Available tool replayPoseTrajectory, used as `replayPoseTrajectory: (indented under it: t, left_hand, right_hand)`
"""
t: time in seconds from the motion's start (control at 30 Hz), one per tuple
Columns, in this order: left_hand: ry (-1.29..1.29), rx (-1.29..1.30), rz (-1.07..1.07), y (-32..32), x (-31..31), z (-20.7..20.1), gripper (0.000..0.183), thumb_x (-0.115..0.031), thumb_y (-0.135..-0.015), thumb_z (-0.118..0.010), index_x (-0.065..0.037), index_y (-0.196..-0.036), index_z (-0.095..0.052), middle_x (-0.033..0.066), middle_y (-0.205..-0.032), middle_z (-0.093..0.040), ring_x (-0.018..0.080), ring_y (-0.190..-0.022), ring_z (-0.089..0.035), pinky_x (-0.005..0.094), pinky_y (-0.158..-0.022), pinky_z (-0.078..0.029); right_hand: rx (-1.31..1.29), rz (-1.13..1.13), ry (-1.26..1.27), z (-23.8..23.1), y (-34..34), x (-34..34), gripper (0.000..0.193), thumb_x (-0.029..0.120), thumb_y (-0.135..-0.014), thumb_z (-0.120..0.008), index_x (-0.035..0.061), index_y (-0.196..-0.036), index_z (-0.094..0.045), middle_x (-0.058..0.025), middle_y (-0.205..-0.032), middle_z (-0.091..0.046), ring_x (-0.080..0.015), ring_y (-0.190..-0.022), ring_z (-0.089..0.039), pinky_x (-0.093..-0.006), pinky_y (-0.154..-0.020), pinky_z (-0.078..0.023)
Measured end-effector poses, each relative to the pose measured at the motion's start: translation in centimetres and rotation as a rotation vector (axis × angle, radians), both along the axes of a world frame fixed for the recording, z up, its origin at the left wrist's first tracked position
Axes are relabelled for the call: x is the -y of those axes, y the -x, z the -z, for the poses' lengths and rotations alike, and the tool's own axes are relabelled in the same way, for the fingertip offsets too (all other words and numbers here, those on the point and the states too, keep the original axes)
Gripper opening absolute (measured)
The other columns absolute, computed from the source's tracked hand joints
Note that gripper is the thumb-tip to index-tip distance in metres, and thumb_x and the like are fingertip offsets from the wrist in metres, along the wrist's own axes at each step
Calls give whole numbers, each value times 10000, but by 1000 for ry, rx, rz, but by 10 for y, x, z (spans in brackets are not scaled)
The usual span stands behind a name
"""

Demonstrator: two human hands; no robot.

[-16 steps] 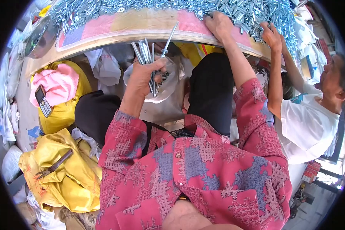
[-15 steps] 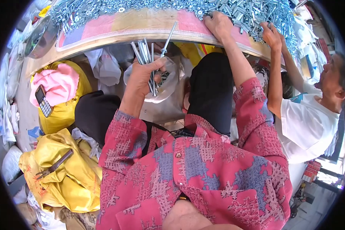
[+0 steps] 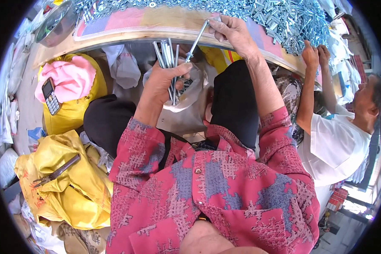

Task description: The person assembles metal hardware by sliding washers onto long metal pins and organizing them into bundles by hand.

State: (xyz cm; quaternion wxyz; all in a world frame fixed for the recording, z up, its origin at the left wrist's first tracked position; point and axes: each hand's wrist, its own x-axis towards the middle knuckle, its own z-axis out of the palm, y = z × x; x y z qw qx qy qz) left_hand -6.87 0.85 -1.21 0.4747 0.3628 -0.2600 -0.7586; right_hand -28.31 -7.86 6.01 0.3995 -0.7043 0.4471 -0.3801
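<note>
My left hand point(image 3: 160, 84) is closed round a bundle of long silvery bolts point(image 3: 167, 55), held just off the table's near edge. One long bolt point(image 3: 197, 41) tilts up to the right from its thumb and forefinger, with a washer or nut point(image 3: 189, 55) low on its shaft. At the upper end of that bolt, my right hand point(image 3: 236, 34) has its thumb and forefinger pinched together. Whatever small piece they may hold is hidden. Beneath the left hand, a white plastic bag point(image 3: 186, 99) contains more metal parts.
Loose nuts, washers and metal sleeves point(image 3: 279, 19) cover the table's far side. A co-worker point(image 3: 338, 144) reaches into them at the right. To my left are a metal bowl point(image 3: 55, 29), a pink cloth point(image 3: 72, 78) with a phone point(image 3: 51, 96), and pliers point(image 3: 57, 171) on a yellow sack point(image 3: 78, 199).
My right hand has moved left from the pile of parts to the tip of the tilted bolt. The left hand still grips the bundle, and the view has shifted slightly.
</note>
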Motion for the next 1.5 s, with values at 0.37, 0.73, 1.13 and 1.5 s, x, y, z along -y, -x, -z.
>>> replayPoseTrajectory:
  t: [0.37, 0.73, 1.13, 1.5]
  left_hand:
    - [0, -235, 100, -15, 2, 10, 243, -37, -779, -720, -37, -983, -588, 66, -746, -597, 96, -550, -523, 171, -385, -358]
    - [229, 127, -370, -6, -1, -7, 114, -26, -747, -713, 29, -819, -644, 67, -655, -623, 95, -464, -508, 221, -405, -357]
    - [318, 244, -489, -17, 5, 2, 137, -75, -749, -741, 4, -813, -649, 36, -636, -620, 75, -459, -498, 208, -413, -370]
    - [360, 367, -457, -33, 4, -2, 100, -55, -778, -725, 11, -828, -670, 53, -676, -641, 69, -480, -517, 209, -414, -385]
  right_hand:
    - [-170, -248, -136, -19, -27, 19, 234, 227, -873, -676, 8, -957, -672, -11, -757, -650, -52, -571, -576, -169, -572, -408]
    - [696, -99, -680, 31, -100, -37, 705, 460, -1008, -143, -130, -1257, -439, -217, -1197, -584, -298, -1121, -551, -362, -1013, -391]
    - [338, 53, -391, 7, -105, -73, 634, 442, -1018, -201, -79, -1250, -480, -142, -1138, -618, -216, -1089, -569, -313, -989, -389]
    - [162, -72, -23, 23, -88, -83, 486, 377, -1005, -363, -25, -1136, -602, -110, -1058, -648, -155, -1007, -578, -319, -945, -440]
